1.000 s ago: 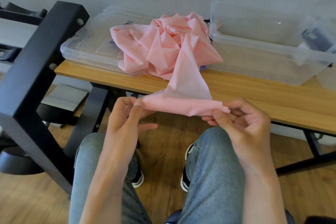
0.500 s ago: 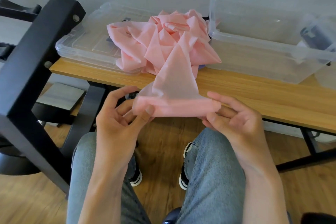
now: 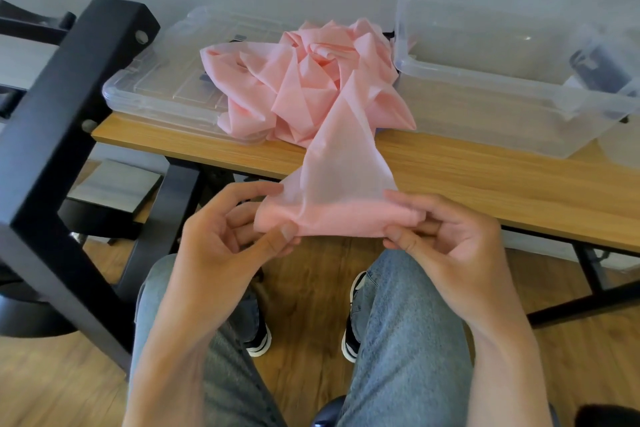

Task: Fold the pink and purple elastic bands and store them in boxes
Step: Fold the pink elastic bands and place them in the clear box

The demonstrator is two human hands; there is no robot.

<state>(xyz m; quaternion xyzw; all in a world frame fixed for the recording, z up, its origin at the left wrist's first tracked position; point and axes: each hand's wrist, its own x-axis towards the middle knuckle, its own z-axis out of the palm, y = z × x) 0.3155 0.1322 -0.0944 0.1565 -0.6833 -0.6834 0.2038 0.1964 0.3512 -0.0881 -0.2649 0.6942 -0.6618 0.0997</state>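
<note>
A long pink elastic band (image 3: pixel 311 87) lies crumpled in a heap on the wooden table (image 3: pixel 485 180), partly over a flat clear lid. One end trails off the table edge to my hands, where it is folded into a narrow strip (image 3: pixel 339 215). My left hand (image 3: pixel 228 239) pinches the strip's left end between thumb and fingers. My right hand (image 3: pixel 446 236) pinches the right end the same way. Both hands are held above my knees, just in front of the table edge. A sliver of purple shows under the heap's right side.
An open clear plastic box (image 3: pixel 502 107) stands on the table at the right, with a dark object (image 3: pixel 602 69) at its far right end. A clear lid (image 3: pixel 166 87) lies at the left. A black metal frame (image 3: pixel 69 135) rises close on my left.
The end of the pink band has been folded over into a thicker strip, and my hands have turned palms toward me while moving slightly closer together.
</note>
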